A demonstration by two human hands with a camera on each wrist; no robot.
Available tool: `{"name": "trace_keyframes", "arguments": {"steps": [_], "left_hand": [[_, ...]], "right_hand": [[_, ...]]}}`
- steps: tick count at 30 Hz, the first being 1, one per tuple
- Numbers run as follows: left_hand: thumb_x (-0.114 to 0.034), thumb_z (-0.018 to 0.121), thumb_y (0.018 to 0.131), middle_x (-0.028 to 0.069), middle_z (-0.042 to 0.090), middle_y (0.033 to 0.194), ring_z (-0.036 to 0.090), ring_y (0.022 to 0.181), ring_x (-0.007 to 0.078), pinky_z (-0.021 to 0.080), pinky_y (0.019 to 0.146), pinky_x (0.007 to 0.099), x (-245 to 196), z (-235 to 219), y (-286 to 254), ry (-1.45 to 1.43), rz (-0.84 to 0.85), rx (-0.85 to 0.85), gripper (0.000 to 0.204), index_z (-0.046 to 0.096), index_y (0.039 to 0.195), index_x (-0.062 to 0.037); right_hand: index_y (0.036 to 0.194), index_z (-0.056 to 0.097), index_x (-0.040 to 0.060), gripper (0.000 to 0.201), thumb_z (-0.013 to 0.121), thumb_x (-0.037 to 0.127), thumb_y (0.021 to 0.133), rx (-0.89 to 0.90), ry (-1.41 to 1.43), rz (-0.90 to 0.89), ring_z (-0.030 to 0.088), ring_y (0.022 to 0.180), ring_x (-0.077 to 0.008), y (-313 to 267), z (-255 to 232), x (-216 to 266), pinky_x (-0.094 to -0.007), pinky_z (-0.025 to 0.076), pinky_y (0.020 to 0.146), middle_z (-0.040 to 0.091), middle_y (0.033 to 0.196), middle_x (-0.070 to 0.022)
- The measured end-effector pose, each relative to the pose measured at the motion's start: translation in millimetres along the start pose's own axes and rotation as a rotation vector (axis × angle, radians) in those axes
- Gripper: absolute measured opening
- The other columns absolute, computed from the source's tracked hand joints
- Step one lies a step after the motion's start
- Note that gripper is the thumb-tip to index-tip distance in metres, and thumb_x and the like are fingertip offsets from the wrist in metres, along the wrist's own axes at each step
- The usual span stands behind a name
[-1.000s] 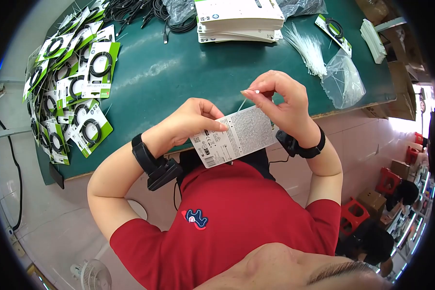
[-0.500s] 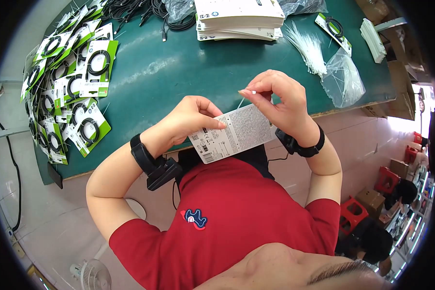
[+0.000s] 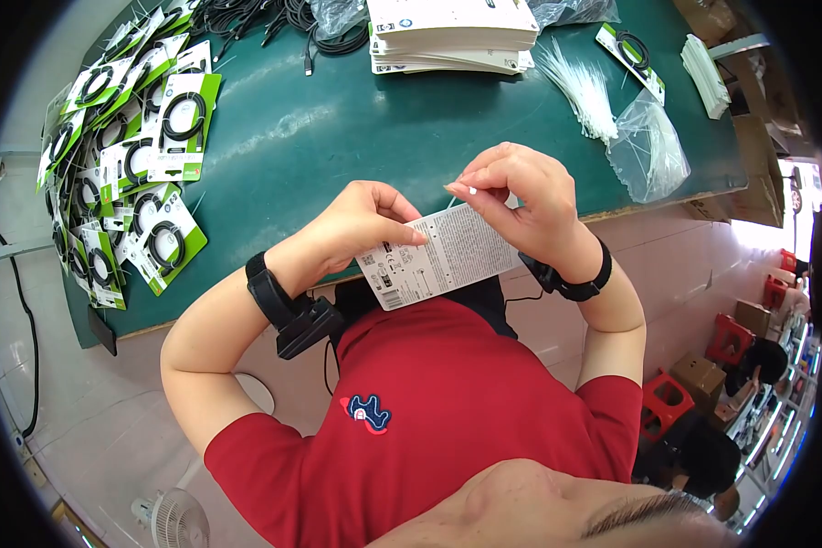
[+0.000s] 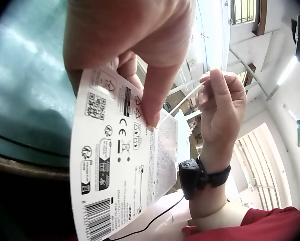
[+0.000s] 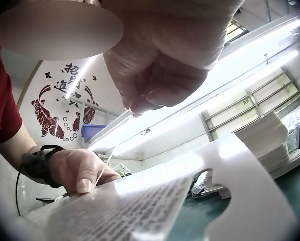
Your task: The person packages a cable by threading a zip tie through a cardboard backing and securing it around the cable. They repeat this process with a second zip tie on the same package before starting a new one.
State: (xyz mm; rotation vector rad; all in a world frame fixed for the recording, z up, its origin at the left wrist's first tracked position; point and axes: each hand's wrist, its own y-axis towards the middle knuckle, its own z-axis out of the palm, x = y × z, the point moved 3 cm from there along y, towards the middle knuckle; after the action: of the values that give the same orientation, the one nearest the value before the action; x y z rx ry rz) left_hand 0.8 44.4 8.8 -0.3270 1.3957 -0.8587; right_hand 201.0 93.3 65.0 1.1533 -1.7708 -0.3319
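Observation:
My left hand (image 3: pixel 367 219) grips a white printed packaging card (image 3: pixel 447 254), thumb on the printed side and fingers behind it. In the left wrist view the card shows a barcode and small symbols, and the thumb tip presses by the base of a thin white cable tie (image 4: pixel 182 103). This tie rises from the card up to my right hand (image 3: pixel 528 196), whose thumb and fingertips pinch its far end above the card's upper edge. A cutout hole shows in the card (image 5: pixel 260 206) in the right wrist view. The card's other side is hidden.
On the green table (image 3: pixel 338 137), many carded black cables (image 3: pixel 169 242) are heaped at left. Loose black cables (image 3: pixel 247 23) and a stack of cards (image 3: pixel 452 41) lie at the back. To the right are white cable ties (image 3: pixel 580 96), a plastic bag (image 3: pixel 653 155) and another carded cable (image 3: pixel 632 59).
My right hand has dipped slightly toward the card and turned a little, its fingers curling more around the tie's end. The left hand and the card have barely moved.

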Motion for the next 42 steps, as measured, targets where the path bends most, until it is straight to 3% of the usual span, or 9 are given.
{"name": "trace_keyframes", "arguments": {"steps": [5, 8, 13, 16, 21, 24, 32, 42], "left_hand": [[0.004, 0.077, 0.08, 0.0158, 0.073, 0.089, 0.073, 0.079, 0.0178, 0.059, 0.071, 0.0287, 3.2, 1.3, 1.4, -0.031, -0.001, 0.014, 0.02, 0.066, 0.096, 0.0049], [0.004, 0.077, 0.08, 0.0153, 0.073, 0.089, 0.073, 0.08, 0.0178, 0.059, 0.072, 0.0285, 3.9, 2.2, -0.2, -0.024, -0.01, 0.023, 0.018, 0.066, 0.095, 0.004], [0.006, 0.075, 0.081, 0.014, 0.073, 0.09, 0.073, 0.082, 0.0175, 0.059, 0.075, 0.0278, 11.7, 4.1, -2.4, -0.021, -0.035, 0.034, 0.015, 0.066, 0.093, 0.0027], [0.006, 0.075, 0.081, 0.0138, 0.073, 0.09, 0.073, 0.082, 0.0174, 0.059, 0.075, 0.0275, 16.8, 5.3, -2.9, -0.025, -0.038, 0.038, 0.015, 0.066, 0.093, 0.0027], [0.006, 0.075, 0.081, 0.0135, 0.073, 0.089, 0.073, 0.082, 0.0171, 0.059, 0.074, 0.0272, 24.0, 4.9, -1.4, -0.011, -0.026, 0.064, 0.014, 0.067, 0.092, 0.0023], [0.005, 0.076, 0.081, 0.0133, 0.073, 0.089, 0.073, 0.081, 0.0168, 0.059, 0.073, 0.0269, 24.6, 4.5, -3.2, -0.013, -0.023, 0.07, 0.014, 0.067, 0.092, 0.002], [0.001, 0.08, 0.078, 0.012, 0.073, 0.088, 0.072, 0.078, 0.015, 0.057, 0.069, 0.0248, 34.7, 6.0, -6.8, 0.042, 0.001, 0.056, 0.018, 0.067, 0.091, 0.0016], [-0.004, 0.084, 0.078, 0.0114, 0.074, 0.083, 0.072, 0.073, 0.0138, 0.055, 0.062, 0.0231, 29.7, 16.6, -16.5, 0.15, 0.028, 0.004, 0.02, 0.067, 0.087, 0.0012]], "right_hand": [[0.092, 0.064, 0.0036, 0.02, 0.079, -0.002, 0.08, 0.064, 0.028, 0.064, 0.063, 0.062, -0.0124, -4.4, 8.3, 4.2, -0.0226, 0.048, 0.052, 0.069, 0.078, -0.0066], [0.095, 0.066, 0.0041, 0.017, 0.078, 0.0, 0.083, 0.228, 0.226, 0.476, 0.063, 0.061, -0.011, -13.4, 21.0, 5.5, -0.0221, 0.048, 0.052, 0.069, 0.076, -0.0042], [0.095, 0.069, 0.0047, 0.015, 0.077, 0.001, 0.083, 0.186, 0.141, 0.383, 0.064, 0.061, -0.0146, -32.2, 34.8, 3.1, -0.025, 0.051, 0.055, 0.068, 0.075, -0.0028], [0.09, 0.069, 0.0058, 0.011, 0.076, 0.008, 0.082, 0.097, 0.003, 0.095, 0.065, 0.062, -0.0226, -38.8, 38.4, 2.6, -0.0334, 0.052, 0.058, 0.068, 0.077, -0.0061], [0.088, 0.07, 0.0063, 0.01, 0.076, 0.008, 0.081, 0.166, 0.037, 0.106, 0.065, 0.066, -0.023, -40.0, 37.4, 11.5, -0.0351, 0.053, 0.061, 0.067, 0.076, -0.0055], [0.093, 0.071, 0.0053, 0.017, 0.077, 0.004, 0.077, 0.32, -0.09, 0.024, 0.065, 0.068, -0.0231, -36.7, 30.9, 17.1, -0.0343, 0.052, 0.062, 0.067, 0.078, -0.0046], [0.089, 0.07, 0.0078, 0.017, 0.078, 0.004, 0.074, 0.296, -0.002, 0.112, 0.063, 0.071, -0.0229, -48.9, 37.2, 17.4, -0.0346, 0.05, 0.06, 0.067, 0.084, -0.0042], [0.089, 0.07, 0.0094, 0.018, 0.077, 0.004, 0.073, 0.375, 0.004, 0.079, 0.059, 0.073, -0.0229, -43.7, 35.2, 26.5, -0.0351, 0.048, 0.063, 0.062, 0.084, -0.0027]]}}
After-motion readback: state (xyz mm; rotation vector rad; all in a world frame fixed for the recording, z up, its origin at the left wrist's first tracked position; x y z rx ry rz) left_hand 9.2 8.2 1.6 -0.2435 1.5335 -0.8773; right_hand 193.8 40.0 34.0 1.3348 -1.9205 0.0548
